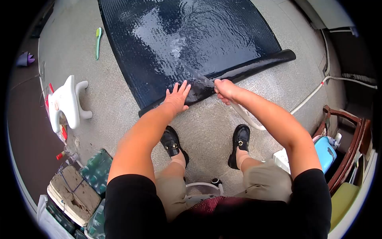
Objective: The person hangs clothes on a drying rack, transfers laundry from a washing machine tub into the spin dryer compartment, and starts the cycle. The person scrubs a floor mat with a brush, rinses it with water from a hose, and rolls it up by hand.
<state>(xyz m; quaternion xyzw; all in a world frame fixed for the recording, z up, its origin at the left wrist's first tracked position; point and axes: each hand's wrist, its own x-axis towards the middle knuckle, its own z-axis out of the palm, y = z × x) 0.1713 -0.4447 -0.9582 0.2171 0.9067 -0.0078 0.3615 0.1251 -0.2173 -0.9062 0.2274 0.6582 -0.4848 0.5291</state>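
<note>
A wet black mat (159, 44) lies spread on the floor before me, its near end rolled into a thick edge. My left hand (177, 98) rests on that rolled edge with its fingers spread. In my right hand (225, 91) is a pale hose (247, 118), gripped near its end just above the roll. Water (195, 73) streams from the hose onto the mat and ripples over its surface. From my hand the hose loops down to the floor and runs off to the right.
A green brush (98, 43) lies left of the mat. A white plastic stool (65, 104) stands at the left, above a tied cardboard bundle (73, 195) and green bottles (97, 167). To the right are a brown wooden frame (360, 139) and a blue container (325, 153).
</note>
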